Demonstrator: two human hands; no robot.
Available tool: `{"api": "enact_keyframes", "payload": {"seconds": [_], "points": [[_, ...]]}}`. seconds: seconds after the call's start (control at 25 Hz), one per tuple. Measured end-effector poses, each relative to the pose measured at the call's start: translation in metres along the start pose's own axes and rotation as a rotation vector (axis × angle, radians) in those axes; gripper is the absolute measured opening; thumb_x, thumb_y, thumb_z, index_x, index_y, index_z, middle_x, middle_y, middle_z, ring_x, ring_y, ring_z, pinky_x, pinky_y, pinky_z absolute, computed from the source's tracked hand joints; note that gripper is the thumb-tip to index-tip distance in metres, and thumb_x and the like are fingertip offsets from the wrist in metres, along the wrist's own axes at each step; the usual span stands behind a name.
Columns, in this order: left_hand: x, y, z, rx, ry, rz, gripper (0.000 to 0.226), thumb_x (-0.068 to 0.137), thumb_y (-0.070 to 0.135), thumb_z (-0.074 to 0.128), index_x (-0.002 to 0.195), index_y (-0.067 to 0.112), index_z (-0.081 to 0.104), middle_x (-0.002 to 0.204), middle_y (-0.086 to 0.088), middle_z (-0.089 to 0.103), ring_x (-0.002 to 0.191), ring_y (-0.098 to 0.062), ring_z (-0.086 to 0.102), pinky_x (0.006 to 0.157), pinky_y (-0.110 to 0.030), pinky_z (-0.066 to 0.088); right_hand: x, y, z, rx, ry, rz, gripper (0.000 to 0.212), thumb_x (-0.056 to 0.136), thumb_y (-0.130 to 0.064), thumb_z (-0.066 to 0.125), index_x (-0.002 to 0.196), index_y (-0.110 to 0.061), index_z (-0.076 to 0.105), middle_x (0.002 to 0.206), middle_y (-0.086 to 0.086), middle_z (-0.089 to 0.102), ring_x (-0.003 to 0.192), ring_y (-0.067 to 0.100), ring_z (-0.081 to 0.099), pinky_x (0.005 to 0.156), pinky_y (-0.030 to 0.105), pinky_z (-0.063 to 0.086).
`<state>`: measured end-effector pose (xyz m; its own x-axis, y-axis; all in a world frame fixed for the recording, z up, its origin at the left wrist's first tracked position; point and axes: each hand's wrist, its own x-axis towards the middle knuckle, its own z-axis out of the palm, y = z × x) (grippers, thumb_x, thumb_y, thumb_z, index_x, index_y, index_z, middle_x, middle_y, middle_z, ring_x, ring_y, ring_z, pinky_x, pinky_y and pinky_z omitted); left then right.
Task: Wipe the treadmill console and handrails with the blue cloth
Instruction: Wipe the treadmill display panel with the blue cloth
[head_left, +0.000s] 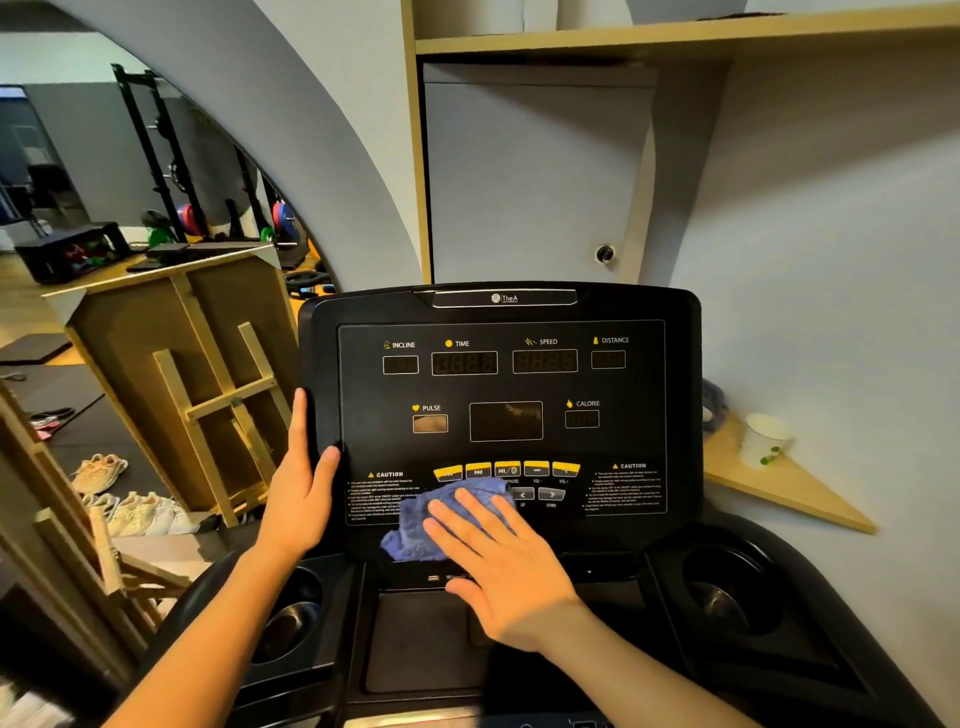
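Note:
The black treadmill console (613, 384) fills the middle of the view, with dark displays and a row of yellow buttons low on its face. A crumpled blue cloth (415, 525) lies on the console's lower left part, below the buttons. My right hand (498, 566) presses flat on the cloth, fingers spread and pointing up-left. My left hand (301, 483) grips the console's left edge, thumb on the front face. No handrails are clearly in view.
Cup holders (727, 592) sit at the lower right and lower left of the console. A white paper cup (763, 439) stands on a wooden corner shelf (800, 493) at the right. A wooden frame (218, 395) and several shoes (98, 473) are at the left.

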<state>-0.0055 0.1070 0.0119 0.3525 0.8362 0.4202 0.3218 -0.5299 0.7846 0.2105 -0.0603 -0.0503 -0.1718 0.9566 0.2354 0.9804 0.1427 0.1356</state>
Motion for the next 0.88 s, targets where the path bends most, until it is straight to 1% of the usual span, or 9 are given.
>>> {"api": "enact_keyframes", "payload": {"seconds": [0.16, 0.28, 0.36, 0.4, 0.48, 0.56, 0.72, 0.8, 0.88], "points": [[-0.004, -0.001, -0.002, 0.02, -0.007, 0.013, 0.07, 0.103, 0.04, 0.04, 0.157, 0.039, -0.005, 0.147, 0.013, 0.034, 0.124, -0.012, 0.046, 0.102, -0.035, 0.038, -0.027, 0.025, -0.002, -0.037, -0.027, 0.051, 0.07, 0.102, -0.056, 0.032, 0.161, -0.026, 0.009, 0.169, -0.006, 0.007, 0.156, 0.021, 0.001, 0.121, 0.045, 0.007], [-0.009, -0.005, -0.003, 0.035, -0.016, 0.01, 0.075, 0.096, 0.056, 0.036, 0.157, 0.042, -0.006, 0.154, 0.01, 0.032, 0.127, -0.012, 0.044, 0.106, -0.037, 0.036, -0.05, 0.045, -0.004, -0.06, -0.047, 0.097, 0.07, 0.102, -0.056, 0.03, 0.161, -0.027, 0.006, 0.17, -0.006, 0.004, 0.156, 0.021, 0.0, 0.121, 0.046, 0.009], [-0.014, -0.01, -0.003, 0.047, -0.027, 0.002, 0.078, 0.092, 0.063, 0.034, 0.156, 0.045, -0.008, 0.158, 0.004, 0.033, 0.128, -0.014, 0.046, 0.106, -0.038, 0.038, -0.062, 0.057, -0.005, -0.066, -0.048, 0.127, 0.07, 0.102, -0.057, 0.031, 0.161, -0.027, 0.007, 0.17, -0.006, 0.004, 0.156, 0.021, 0.001, 0.12, 0.046, 0.01], [-0.018, -0.011, -0.002, 0.062, -0.036, -0.002, 0.078, 0.093, 0.062, 0.034, 0.155, 0.045, -0.009, 0.158, 0.003, 0.034, 0.126, -0.015, 0.049, 0.103, -0.037, 0.04, -0.068, 0.062, -0.006, -0.071, -0.049, 0.141, 0.069, 0.102, -0.057, 0.03, 0.161, -0.027, 0.008, 0.17, -0.006, 0.005, 0.156, 0.021, 0.001, 0.12, 0.046, 0.011], [-0.026, -0.013, 0.001, 0.087, -0.055, -0.008, 0.074, 0.1, 0.051, 0.037, 0.155, 0.044, -0.012, 0.151, 0.009, 0.036, 0.119, -0.018, 0.056, 0.098, -0.034, 0.043, -0.077, 0.071, -0.007, -0.084, -0.049, 0.166, 0.068, 0.102, -0.058, 0.028, 0.161, -0.027, 0.01, 0.169, -0.005, 0.007, 0.156, 0.021, 0.002, 0.12, 0.046, 0.011], [-0.033, -0.014, 0.004, 0.08, -0.07, -0.026, 0.075, 0.101, 0.041, 0.039, 0.154, 0.046, -0.013, 0.145, 0.013, 0.035, 0.12, -0.017, 0.054, 0.102, -0.038, 0.041, -0.086, 0.079, -0.007, -0.095, -0.044, 0.194, 0.068, 0.102, -0.057, 0.028, 0.161, -0.027, 0.013, 0.169, -0.004, 0.011, 0.156, 0.022, 0.004, 0.12, 0.046, 0.013], [-0.04, -0.016, 0.005, 0.059, -0.084, -0.054, 0.078, 0.098, 0.042, 0.039, 0.153, 0.047, -0.015, 0.148, 0.015, 0.031, 0.125, -0.012, 0.047, 0.108, -0.041, 0.038, -0.104, 0.098, -0.006, -0.096, -0.026, 0.237, 0.071, 0.1, -0.054, 0.033, 0.161, -0.027, 0.011, 0.169, -0.004, 0.013, 0.156, 0.022, 0.007, 0.12, 0.047, 0.016], [-0.043, -0.018, 0.006, 0.061, -0.087, -0.061, 0.078, 0.097, 0.042, 0.039, 0.153, 0.046, -0.015, 0.148, 0.017, 0.029, 0.125, -0.011, 0.047, 0.106, -0.039, 0.039, -0.116, 0.108, -0.006, -0.109, -0.015, 0.258, 0.066, 0.102, -0.053, 0.027, 0.161, -0.026, 0.012, 0.168, -0.003, 0.015, 0.156, 0.022, 0.007, 0.12, 0.047, 0.017], [-0.046, -0.02, 0.008, 0.069, -0.083, -0.06, 0.079, 0.098, 0.041, 0.041, 0.153, 0.047, -0.015, 0.148, 0.017, 0.029, 0.125, -0.013, 0.048, 0.105, -0.039, 0.04, -0.124, 0.116, -0.006, -0.117, -0.013, 0.296, 0.063, 0.104, -0.053, 0.016, 0.16, -0.024, 0.019, 0.167, -0.002, 0.019, 0.156, 0.022, 0.006, 0.121, 0.046, 0.017]]}}
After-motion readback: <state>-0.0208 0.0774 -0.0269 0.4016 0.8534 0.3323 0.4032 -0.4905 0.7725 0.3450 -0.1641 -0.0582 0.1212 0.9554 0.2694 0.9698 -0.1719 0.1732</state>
